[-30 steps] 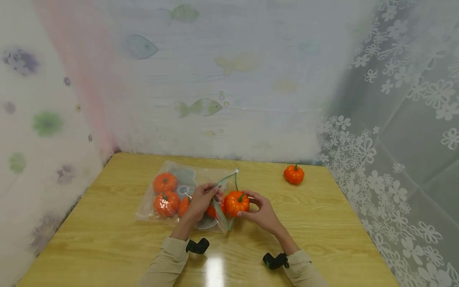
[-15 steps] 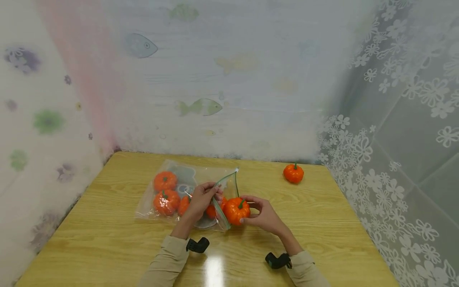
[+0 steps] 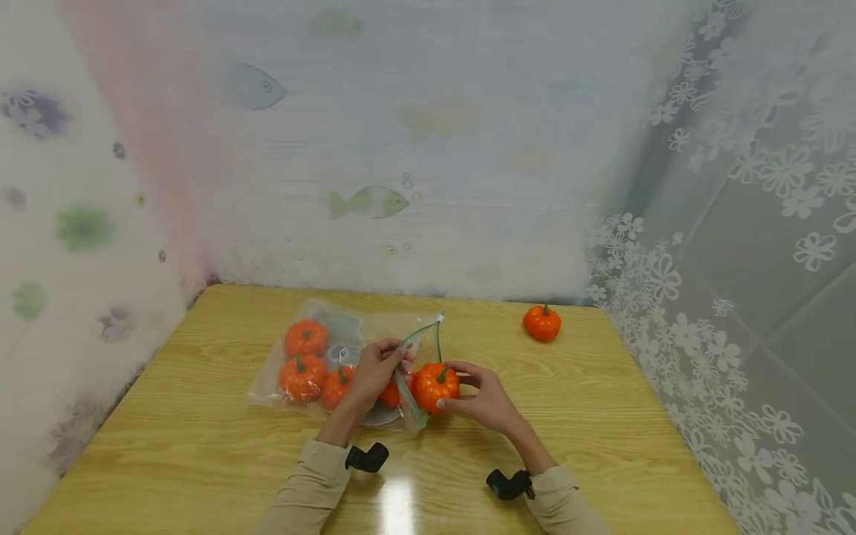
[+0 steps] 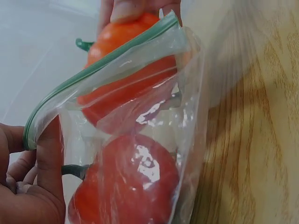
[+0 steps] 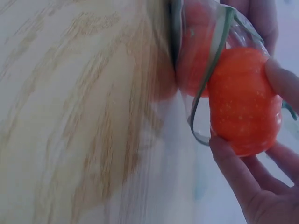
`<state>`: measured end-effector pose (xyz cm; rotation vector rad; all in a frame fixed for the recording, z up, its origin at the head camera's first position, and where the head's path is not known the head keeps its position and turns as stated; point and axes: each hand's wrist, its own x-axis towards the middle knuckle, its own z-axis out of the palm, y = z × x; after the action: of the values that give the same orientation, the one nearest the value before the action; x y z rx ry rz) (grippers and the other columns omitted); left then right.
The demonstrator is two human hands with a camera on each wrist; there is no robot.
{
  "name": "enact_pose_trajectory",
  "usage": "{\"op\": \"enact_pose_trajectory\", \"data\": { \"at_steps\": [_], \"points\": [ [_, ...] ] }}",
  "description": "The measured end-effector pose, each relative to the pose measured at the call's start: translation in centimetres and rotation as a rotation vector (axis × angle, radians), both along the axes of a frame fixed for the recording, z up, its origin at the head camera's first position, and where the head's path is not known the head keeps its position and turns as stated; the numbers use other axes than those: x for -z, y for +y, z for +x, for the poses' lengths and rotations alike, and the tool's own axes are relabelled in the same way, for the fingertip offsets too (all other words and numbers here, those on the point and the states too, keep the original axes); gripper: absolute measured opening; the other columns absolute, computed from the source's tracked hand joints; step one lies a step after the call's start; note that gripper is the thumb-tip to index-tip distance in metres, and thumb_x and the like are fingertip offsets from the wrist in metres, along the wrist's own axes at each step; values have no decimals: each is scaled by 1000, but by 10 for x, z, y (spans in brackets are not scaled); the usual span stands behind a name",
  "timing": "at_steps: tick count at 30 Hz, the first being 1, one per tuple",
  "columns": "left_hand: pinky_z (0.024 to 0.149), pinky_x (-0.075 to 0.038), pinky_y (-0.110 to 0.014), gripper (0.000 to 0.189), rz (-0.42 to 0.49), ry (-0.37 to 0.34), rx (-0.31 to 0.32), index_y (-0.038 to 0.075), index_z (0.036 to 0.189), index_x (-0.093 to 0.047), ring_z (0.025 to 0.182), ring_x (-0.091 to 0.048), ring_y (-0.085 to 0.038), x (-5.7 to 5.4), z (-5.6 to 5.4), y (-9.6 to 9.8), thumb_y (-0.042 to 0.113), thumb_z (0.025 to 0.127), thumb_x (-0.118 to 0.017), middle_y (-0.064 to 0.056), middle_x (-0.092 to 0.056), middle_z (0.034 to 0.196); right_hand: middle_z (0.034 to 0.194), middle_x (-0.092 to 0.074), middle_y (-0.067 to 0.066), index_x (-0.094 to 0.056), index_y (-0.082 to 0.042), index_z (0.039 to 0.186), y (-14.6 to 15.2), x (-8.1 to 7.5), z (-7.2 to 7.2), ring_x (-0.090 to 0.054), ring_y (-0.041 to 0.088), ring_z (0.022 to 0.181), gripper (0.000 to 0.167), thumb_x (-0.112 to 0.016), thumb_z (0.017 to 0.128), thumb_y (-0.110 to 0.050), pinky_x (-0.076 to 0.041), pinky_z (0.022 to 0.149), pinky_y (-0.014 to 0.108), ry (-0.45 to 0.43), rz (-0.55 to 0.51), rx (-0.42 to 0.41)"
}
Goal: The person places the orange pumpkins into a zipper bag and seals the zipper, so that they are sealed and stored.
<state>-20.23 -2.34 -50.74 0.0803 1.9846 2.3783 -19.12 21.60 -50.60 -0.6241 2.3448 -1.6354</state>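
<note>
A clear zip bag (image 3: 374, 323) with a green-edged mouth lies on the table, its mouth facing right. Several small orange pumpkins (image 3: 305, 338) with green stems are inside it. My left hand (image 3: 376, 371) pinches the bag's upper lip between thumb and fingers, lifting the mouth apart. At that mouth my right hand (image 3: 487, 397) grips another pumpkin (image 3: 438, 386) from its right side. In the left wrist view the green zip edge (image 4: 100, 65) crosses in front of the held pumpkin, and a bagged pumpkin (image 4: 128, 182) sits just behind it. My left palm hides part of the bag.
One more orange pumpkin (image 3: 542, 323) stands by itself at the back right of the wooden table (image 3: 568, 461). Patterned curtains (image 3: 428, 148) rise along the table's back and sides. A black wrist camera (image 3: 510, 484) is strapped to my right wrist.
My right hand has lowered the pumpkin a little, then brought it left and up against the bag's mouth. Pumpkins inside the bag have shifted slightly left. My left hand keeps its hold.
</note>
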Motion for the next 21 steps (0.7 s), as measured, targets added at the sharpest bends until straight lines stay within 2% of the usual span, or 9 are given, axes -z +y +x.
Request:
{"op": "enact_pose_trajectory", "data": {
  "at_steps": [6,9,11,17,19,21],
  "points": [
    [63,-60,-23,26,-1,24,24,-10,122,-62,65,-67,-10,-6,3,0,9,107,-52,-18,-70,98,143,-57,14,-59,-12,142,-13,1,0,-60,41,123,64,-86,84,-18,-62,87,40,60,59,77],
    [63,-60,-23,26,-7,32,17,-10,122,-62,64,-66,-10,-7,3,-2,9,107,-52,-18,-70,98,144,-56,14,-59,-12,143,-15,0,-2,-59,42,124,65,-86,85,-21,-62,87,40,74,87,76],
    [62,-60,-24,25,0,24,1,-10,122,-62,64,-66,-10,-5,1,-3,7,107,-52,-19,-70,97,144,-56,16,-58,-10,143,-14,-2,-3,-59,43,124,65,-85,85,-22,-61,88,40,75,101,48],
    [61,-60,-24,24,8,15,-28,-11,121,-62,63,-66,-10,-2,-1,-3,6,106,-53,-20,-70,95,144,-57,19,-58,-1,142,-8,-10,-8,-60,42,122,62,-82,88,-19,-58,96,44,8,146,-126],
    [61,-60,-24,24,6,20,-27,-10,120,-63,62,-66,-10,-2,-1,-3,6,106,-53,-23,-70,97,144,-57,19,-57,0,142,-10,-10,-9,-60,42,122,61,-81,88,-18,-58,96,44,0,148,-140],
    [61,-60,-25,23,3,29,-24,-10,119,-63,62,-66,-11,-2,0,-2,6,106,-53,-25,-69,98,143,-58,18,-57,-1,142,-15,-8,-9,-61,42,122,63,-82,87,-20,-59,95,43,12,152,-111]
  ]
}}
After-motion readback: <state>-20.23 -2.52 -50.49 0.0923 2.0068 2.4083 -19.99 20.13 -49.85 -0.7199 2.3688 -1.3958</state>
